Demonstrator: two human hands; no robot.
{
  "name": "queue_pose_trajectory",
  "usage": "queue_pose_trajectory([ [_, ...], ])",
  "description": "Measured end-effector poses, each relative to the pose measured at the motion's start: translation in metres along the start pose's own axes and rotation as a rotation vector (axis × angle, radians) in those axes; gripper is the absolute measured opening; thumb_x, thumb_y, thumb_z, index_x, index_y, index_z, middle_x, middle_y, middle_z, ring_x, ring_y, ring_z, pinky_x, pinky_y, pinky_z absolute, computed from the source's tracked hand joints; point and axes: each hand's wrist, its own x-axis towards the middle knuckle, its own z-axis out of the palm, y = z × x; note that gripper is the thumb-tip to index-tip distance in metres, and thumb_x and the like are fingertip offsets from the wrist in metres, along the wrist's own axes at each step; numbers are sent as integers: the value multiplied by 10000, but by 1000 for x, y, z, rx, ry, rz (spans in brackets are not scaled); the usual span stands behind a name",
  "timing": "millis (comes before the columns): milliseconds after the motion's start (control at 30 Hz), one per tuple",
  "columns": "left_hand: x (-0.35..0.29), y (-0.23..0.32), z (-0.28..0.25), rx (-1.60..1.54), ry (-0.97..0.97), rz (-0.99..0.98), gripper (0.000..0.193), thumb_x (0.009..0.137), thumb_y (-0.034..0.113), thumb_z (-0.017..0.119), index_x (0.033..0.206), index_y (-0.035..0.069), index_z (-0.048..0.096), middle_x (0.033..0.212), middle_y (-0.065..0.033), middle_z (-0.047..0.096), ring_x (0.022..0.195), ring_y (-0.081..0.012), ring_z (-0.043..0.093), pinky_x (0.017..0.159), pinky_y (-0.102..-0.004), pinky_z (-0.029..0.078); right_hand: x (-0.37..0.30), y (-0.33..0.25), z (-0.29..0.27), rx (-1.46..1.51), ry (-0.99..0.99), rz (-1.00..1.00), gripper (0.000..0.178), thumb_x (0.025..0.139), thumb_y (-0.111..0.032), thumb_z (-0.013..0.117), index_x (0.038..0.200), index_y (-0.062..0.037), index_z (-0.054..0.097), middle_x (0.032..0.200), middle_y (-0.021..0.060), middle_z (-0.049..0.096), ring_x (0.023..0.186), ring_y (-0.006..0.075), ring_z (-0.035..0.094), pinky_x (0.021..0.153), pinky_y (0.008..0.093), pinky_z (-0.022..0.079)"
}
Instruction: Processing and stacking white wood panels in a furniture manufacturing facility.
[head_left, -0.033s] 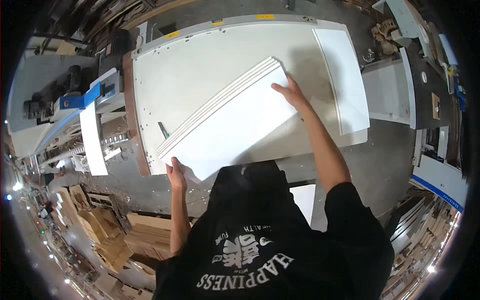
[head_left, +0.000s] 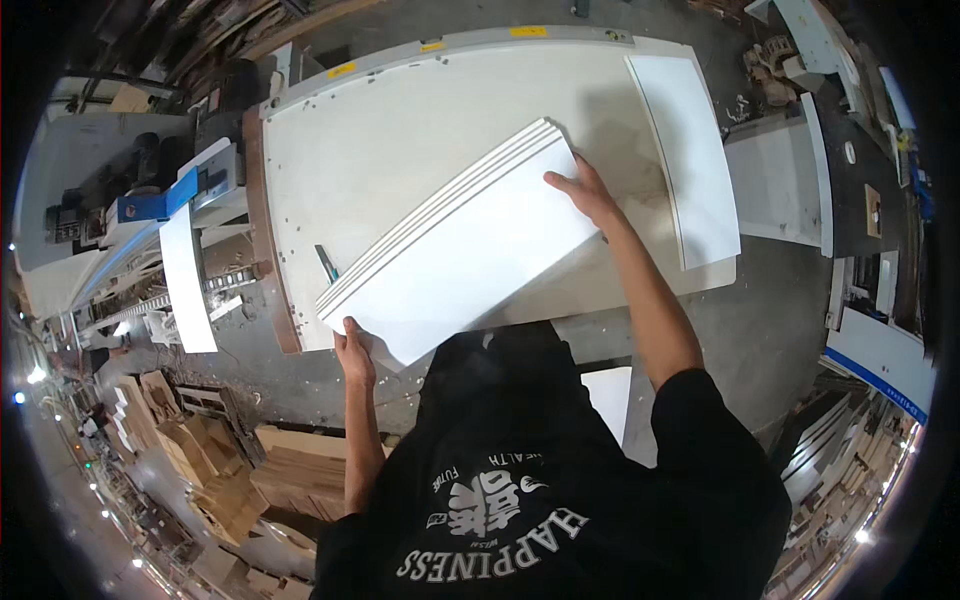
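Note:
I hold a stack of several long white boards (head_left: 470,240) aslant over the near part of a pale worktable (head_left: 400,130). My left hand (head_left: 353,352) grips the stack's lower left corner, thumb on the top face and fingers hidden beneath. At the upper right end, my right hand (head_left: 585,190) is closed round the short edge with its thumb on top. The layered long edges face away from me. Beside the stack's left end lies a slim dark and teal tool (head_left: 327,264), too small to name.
Another white board (head_left: 690,160) lies along the table's right end. A metal rail (head_left: 460,45) with yellow labels runs along the far edge. To the left stands a machine with a blue bracket (head_left: 160,203) and a white strip (head_left: 188,285). Cardboard and boards (head_left: 290,470) are piled at lower left.
The stack has shifted very slightly toward me, its layered edges showing a little more spread. Both hands keep their hold.

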Motion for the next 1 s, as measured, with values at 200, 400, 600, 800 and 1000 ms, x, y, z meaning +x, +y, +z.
queue_pose_trajectory([
  [200, 2, -15, 18, 120, 72, -117, 555, 1057, 425, 625, 1402, -4, 555, 1289, -95, 639, 1175, -199, 588, 1017, -352, 473, -24, 23, -22, -54, 52, 134, 699, 883, -363, 810, 1392, 33, 542, 1250, 188, 695, 1138, 299, 678, 978, 394, 529],
  [400, -21, -50, 17, 567, 53, 5, 573, 1010, 366, 702, 1318, -97, 561, 1173, -180, 668, 1027, -241, 642, 904, -362, 519, -55, 73, -26, -840, 181, -266, 888, 812, -334, 855, 1491, 53, 433, 1475, 292, 524, 1353, 431, 521, 1142, 502, 402],
  [600, -81, -83, 29, 1007, 144, 163, 949, 871, 348, 835, 1506, -154, 338, 1502, -348, 438, 1390, -433, 466, 1163, -472, 376, -123, 81, 1, -755, 210, -260, 1000, 785, -255, 871, 1566, 48, 326, 1618, 329, 298, 1490, 499, 312, 1233, 547, 281],
  [800, -77, -79, 5, 698, 66, -86, 781, 903, 276, 826, 1464, -115, 448, 1339, -256, 605, 1230, -327, 596, 1051, -408, 476, -140, 87, 2, -669, 229, -234, 995, 765, -245, 881, 1567, 0, 345, 1630, 283, 296, 1489, 472, 314, 1216, 566, 288],
  [1000, -62, -85, 12, 550, 235, 52, 744, 900, 309, 835, 1402, -132, 507, 1250, -245, 658, 1113, -310, 663, 952, -412, 532, -118, 92, -9, -751, 298, -338, 1002, 735, -264, 909, 1544, -19, 371, 1575, 252, 372, 1449, 460, 354, 1188, 555, 325],
])
